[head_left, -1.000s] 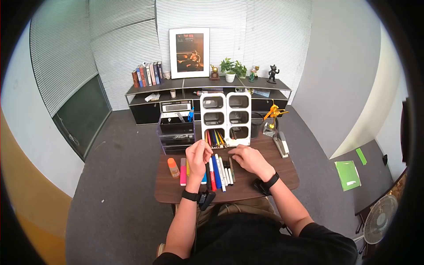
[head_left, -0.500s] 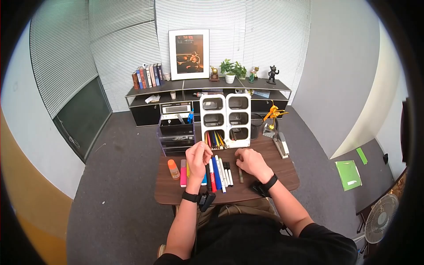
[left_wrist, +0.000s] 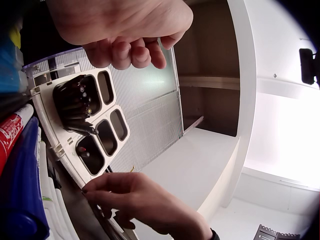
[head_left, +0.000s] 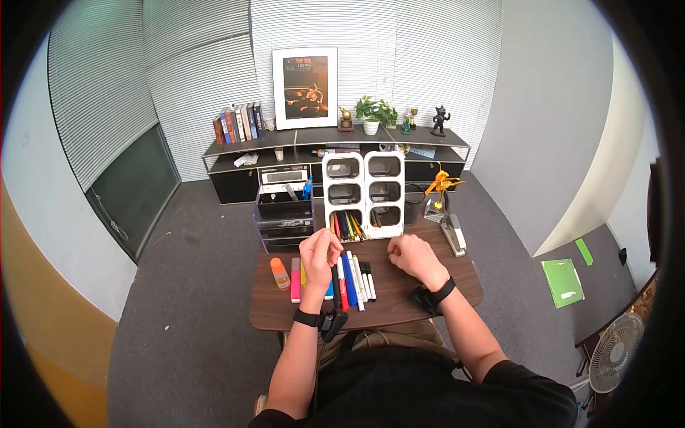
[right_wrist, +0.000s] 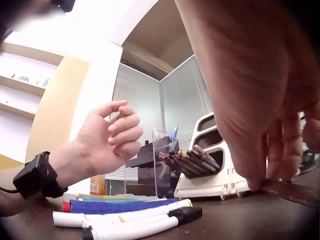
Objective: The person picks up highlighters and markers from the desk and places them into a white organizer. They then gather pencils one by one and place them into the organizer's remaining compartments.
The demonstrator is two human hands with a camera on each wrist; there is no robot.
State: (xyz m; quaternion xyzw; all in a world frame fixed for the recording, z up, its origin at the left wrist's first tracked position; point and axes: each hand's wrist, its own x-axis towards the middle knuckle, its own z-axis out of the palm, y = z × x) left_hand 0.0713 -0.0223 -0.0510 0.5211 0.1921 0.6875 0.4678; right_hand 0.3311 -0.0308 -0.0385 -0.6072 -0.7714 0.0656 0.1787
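Note:
My left hand (head_left: 319,258) hovers over the row of markers with its fingers loosely curled, holding nothing; the left wrist view shows its palm side (left_wrist: 120,25). Beneath and beside it lie red, blue and white markers (head_left: 359,277). To the right of the row, my right hand (head_left: 419,262) is low over the tabletop. In the right wrist view its thumb and fingertips pinch the end of a slim brown stick (right_wrist: 292,191), whose kind I cannot tell; in the head view the hand hides it. The right hand (right_wrist: 265,95) is partly out of that frame.
Behind the hands stands a white organizer (head_left: 365,178) with pencils (head_left: 347,225) in its lower left compartment. A clear desk rack (head_left: 285,221) is left of it, a stapler (head_left: 453,235) at the right. An orange-capped glue bottle (head_left: 280,273) stands at the left.
My right hand has moved to the right, away from the marker row, and the brown stick has gone with it, out of the head view. My left hand has stayed in place.

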